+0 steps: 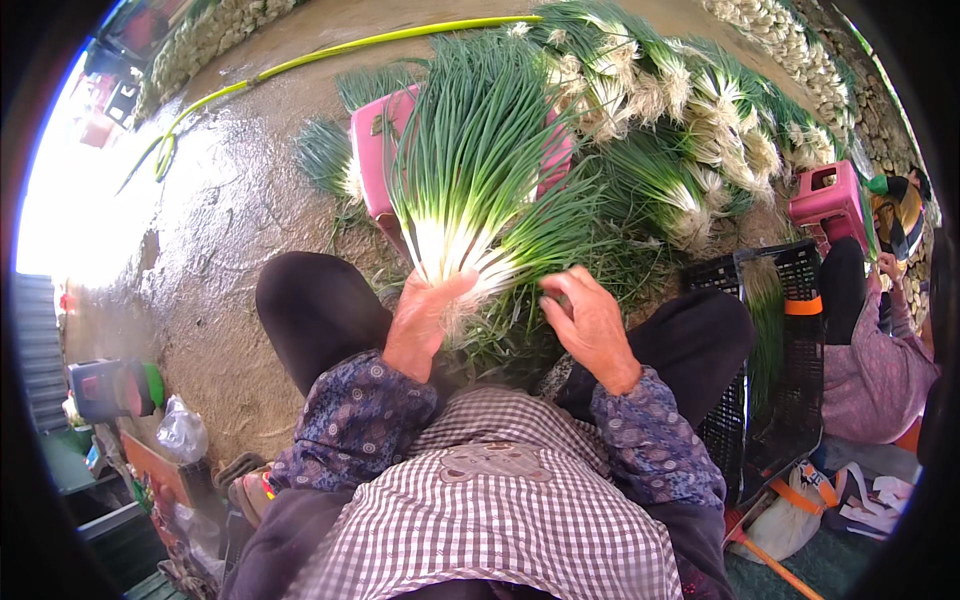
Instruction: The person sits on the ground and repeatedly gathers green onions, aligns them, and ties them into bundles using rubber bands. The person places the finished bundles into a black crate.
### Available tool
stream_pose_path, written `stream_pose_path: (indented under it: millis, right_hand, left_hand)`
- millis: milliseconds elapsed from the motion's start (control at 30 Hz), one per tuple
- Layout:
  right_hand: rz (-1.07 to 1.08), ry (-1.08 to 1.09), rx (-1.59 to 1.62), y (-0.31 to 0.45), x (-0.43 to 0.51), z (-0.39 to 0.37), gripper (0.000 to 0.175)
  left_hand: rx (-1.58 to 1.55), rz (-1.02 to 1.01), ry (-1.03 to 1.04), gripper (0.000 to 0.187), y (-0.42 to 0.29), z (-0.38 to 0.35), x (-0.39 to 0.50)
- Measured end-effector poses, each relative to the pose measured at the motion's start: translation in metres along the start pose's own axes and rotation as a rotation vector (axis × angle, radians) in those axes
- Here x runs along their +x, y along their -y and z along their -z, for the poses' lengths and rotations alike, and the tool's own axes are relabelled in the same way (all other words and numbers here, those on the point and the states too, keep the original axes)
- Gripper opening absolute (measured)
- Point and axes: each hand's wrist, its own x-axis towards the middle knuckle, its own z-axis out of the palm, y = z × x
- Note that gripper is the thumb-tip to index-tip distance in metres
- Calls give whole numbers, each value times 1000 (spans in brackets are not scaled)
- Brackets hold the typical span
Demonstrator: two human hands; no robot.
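My left hand (424, 319) grips a thick bunch of green onions (469, 172) around its white root end. The green leaves fan out away from me, over a pink plastic stool (372, 161). Some stalks on the bunch's right side splay toward my right hand (590, 322). That hand hovers just right of the roots, its fingers curled with the thumb near the index finger. Whether a thin leaf sits between those fingertips is too blurred to tell. Below both hands, loose trimmed leaves (510, 345) litter the ground between my knees.
Piled green onions with roots (675, 82) lie at the upper right. A black plastic crate (787, 420) holding green onions stands right of my knee. Beyond it sits a co-worker (874, 375) near another pink stool (829, 199). A yellow-green hose (337, 49) crosses the wet floor.
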Motion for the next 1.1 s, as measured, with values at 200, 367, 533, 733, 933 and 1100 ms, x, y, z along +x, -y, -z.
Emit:
stream_pose_path:
  millis: [200,367,533,733,933,1100]
  right_hand:
    - [281,-126,68,16,48,-36,22]
    - [90,-94,-28,12,46,-36,22]
    - [192,-216,79,8,46,-41,20]
    - [300,-185,82,33,77,-48,32]
    - [372,-126,-324,26,90,-43,29]
    - [274,-138,-195,19,82,-43,21]
  left_hand:
    - [-45,-40,12,40,-6,-1,-2]
    - [-70,-57,-35,44,-2,4,0]
    - [-54,-52,-38,45,1,5,2]
    - [-24,-98,11,37,3,3,0]
    - [-233,-108,-12,31,7,7,1]
    - [-182,-88,-72,28,6,8,-1]
